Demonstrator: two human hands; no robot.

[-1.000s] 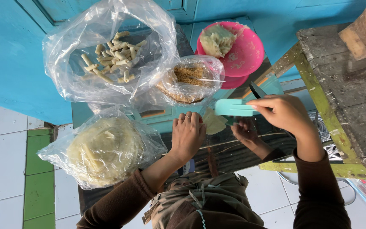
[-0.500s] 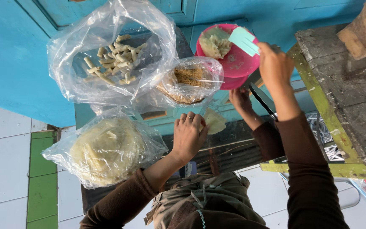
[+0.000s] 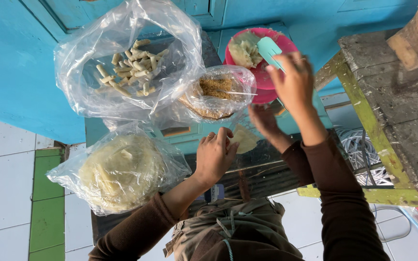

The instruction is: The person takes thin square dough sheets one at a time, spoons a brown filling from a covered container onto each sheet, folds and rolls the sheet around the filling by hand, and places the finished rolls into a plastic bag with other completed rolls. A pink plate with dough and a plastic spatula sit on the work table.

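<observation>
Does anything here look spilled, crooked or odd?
Nothing stands out. The three plastic bags sit open with their food inside, the pink bowl is level, the right hand holds a teal spatula over it, and the left hand touches a thin wrapper.

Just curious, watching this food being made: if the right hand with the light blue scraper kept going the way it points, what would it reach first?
Most likely the pale dough in the pink bowl: the right hand aims its scraper there, though height above it is unclear.
</observation>
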